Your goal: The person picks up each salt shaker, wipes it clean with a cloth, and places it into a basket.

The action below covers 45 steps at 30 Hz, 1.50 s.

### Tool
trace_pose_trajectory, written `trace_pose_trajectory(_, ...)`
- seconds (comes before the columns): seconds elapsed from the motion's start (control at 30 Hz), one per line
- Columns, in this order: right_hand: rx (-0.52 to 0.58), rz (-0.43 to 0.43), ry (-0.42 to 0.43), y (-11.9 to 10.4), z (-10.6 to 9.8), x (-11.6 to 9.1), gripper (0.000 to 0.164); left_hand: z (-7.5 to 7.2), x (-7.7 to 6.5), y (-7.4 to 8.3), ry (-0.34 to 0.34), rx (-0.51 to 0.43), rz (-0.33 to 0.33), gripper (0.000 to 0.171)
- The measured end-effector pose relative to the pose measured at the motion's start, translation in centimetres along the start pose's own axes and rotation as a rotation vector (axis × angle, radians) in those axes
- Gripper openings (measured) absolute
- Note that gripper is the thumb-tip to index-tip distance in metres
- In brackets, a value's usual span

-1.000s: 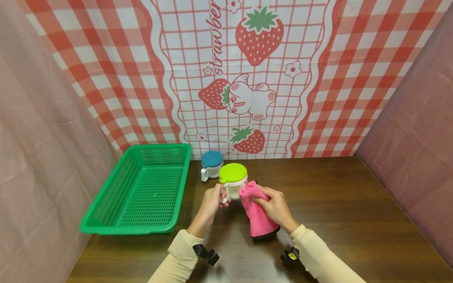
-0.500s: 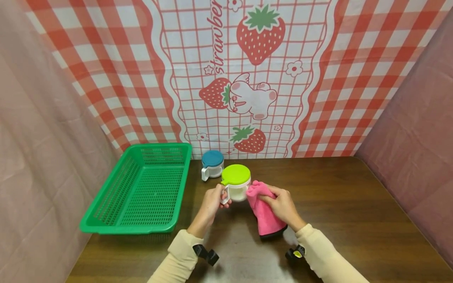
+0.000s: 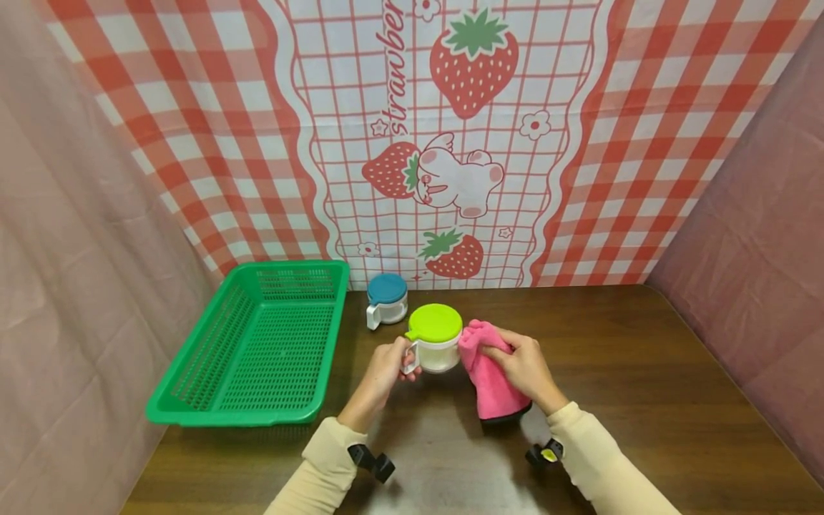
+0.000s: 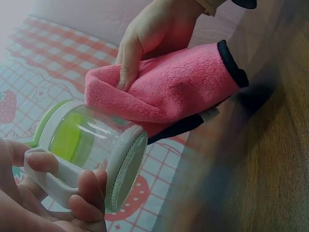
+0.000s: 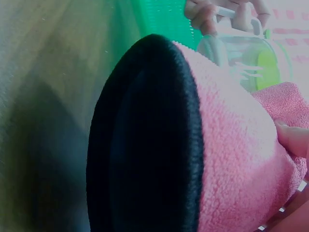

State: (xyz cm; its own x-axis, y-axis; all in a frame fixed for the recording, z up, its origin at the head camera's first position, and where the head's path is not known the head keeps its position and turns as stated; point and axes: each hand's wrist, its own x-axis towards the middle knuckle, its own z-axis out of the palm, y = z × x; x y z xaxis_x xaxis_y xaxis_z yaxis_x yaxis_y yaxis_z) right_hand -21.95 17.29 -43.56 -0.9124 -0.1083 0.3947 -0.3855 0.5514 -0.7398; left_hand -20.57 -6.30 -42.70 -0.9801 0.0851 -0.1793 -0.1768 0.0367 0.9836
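A clear jar with a lime-green lid is lifted off the table, its white handle in the curled fingers of my left hand. In the left wrist view the jar tilts and its clear wall shows nothing inside. My right hand pinches a folded pink cloth with dark edging, thumb on the near side. The cloth's bunched upper end is right at the jar's right side, and its lower part hangs down. In the right wrist view the cloth's dark-edged opening fills the middle.
Behind the held jar stands a smaller-looking jar with a blue lid and white handle, near the back of the brown table. A green perforated basket sits at the left. A strawberry-print cloth hangs behind the table.
The jar has moved a little to the right and nearer. My right hand has drawn the cloth rightward along with it. Both holds stay the same.
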Motion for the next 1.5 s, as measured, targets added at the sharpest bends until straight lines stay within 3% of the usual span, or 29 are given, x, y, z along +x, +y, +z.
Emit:
trace_pose_trajectory(0.3, -0.06, -0.105, 0.033, -0.6, -1.4, 0.8, 0.035, 0.2, -1.8, 1.9, -0.022, 0.032, 0.025, 0.032)
trace_pose_trajectory(0.6, -0.139, -0.285, 0.077, -1.4, -2.7, 1.8, 0.033, 0.1, -0.2, -0.1, -0.042, 0.023, 0.021, 0.033)
trace_pose_trajectory(0.93, -0.293, -0.419, 0.08, -2.5, -3.5, 2.3, 0.035, 0.1, -0.4, -0.3, -0.073, 0.052, 0.016, 0.034)
trace_pose_trajectory(1.2, -0.403, -0.509, 0.11, -2.9, -3.8, 3.2, 0.039, 0.4, -2.2, 1.9, -0.112, 0.103, 0.029, 0.032)
trace_pose_trajectory(1.5, -0.54, -0.661, 0.095, -3.8, -3.6, 3.6, 0.035, 0.7, -2.4, 2.2, -0.138, 0.125, 0.048, 0.032)
